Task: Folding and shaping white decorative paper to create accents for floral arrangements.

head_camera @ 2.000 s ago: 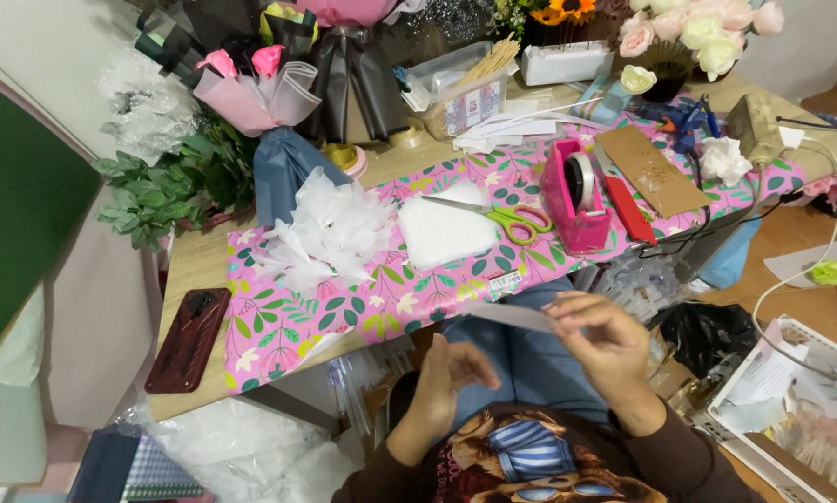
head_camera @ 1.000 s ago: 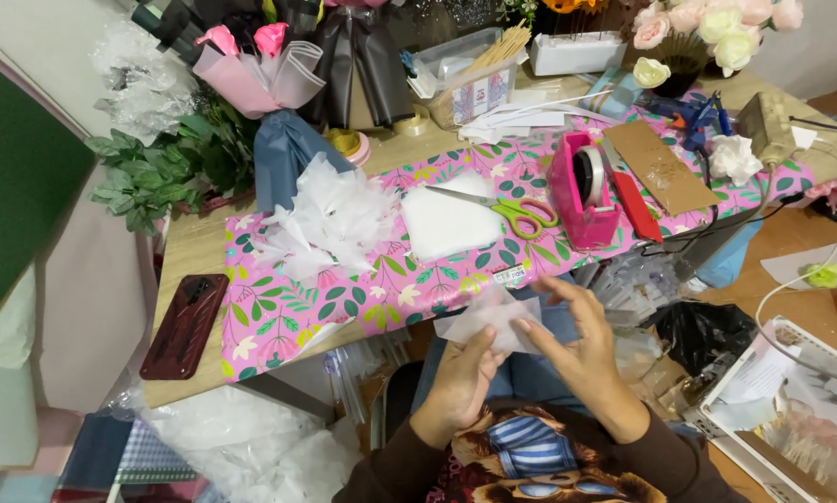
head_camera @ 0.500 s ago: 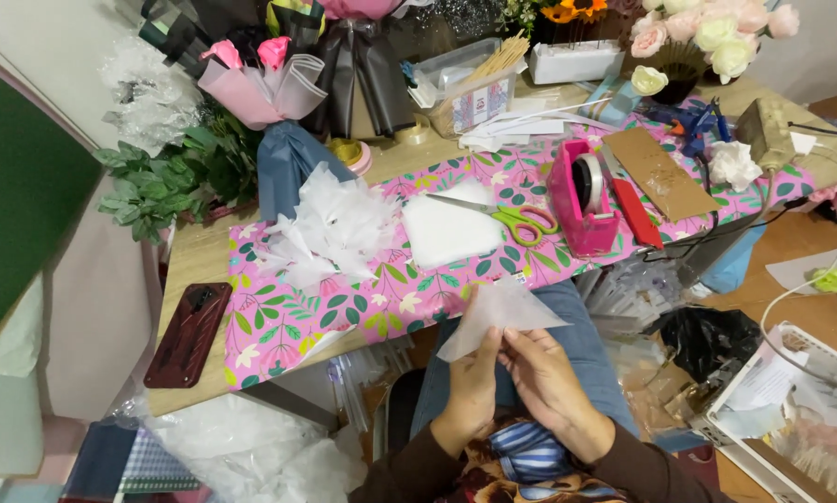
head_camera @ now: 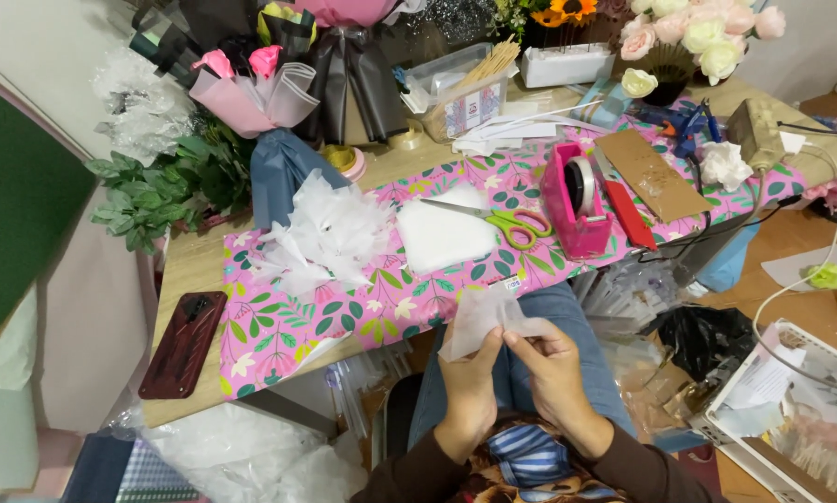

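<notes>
The thin folded tissue sheet (head_camera: 486, 319) is translucent white, like the fluffy pile of folded tissue pieces (head_camera: 325, 233) and the flat stack of tissue squares (head_camera: 442, 235). The wrapping paper spread on the table (head_camera: 381, 312) is bright pink with green leaves and white blossoms. The scissors (head_camera: 512, 224) have lime-green handles, the plastic tape dispenser (head_camera: 577, 200) is hot pink, the flat phone case (head_camera: 183, 343) is dark red, and the bare wooden tabletop (head_camera: 188, 265) is pale tan.

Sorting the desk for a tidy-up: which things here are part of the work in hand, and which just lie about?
In hand: tissue sheet, pinched by left hand and right hand; folded tissue pile; tissue stack.

Lying about: scissors, tape dispenser, phone, glue gun, leaves.
</notes>
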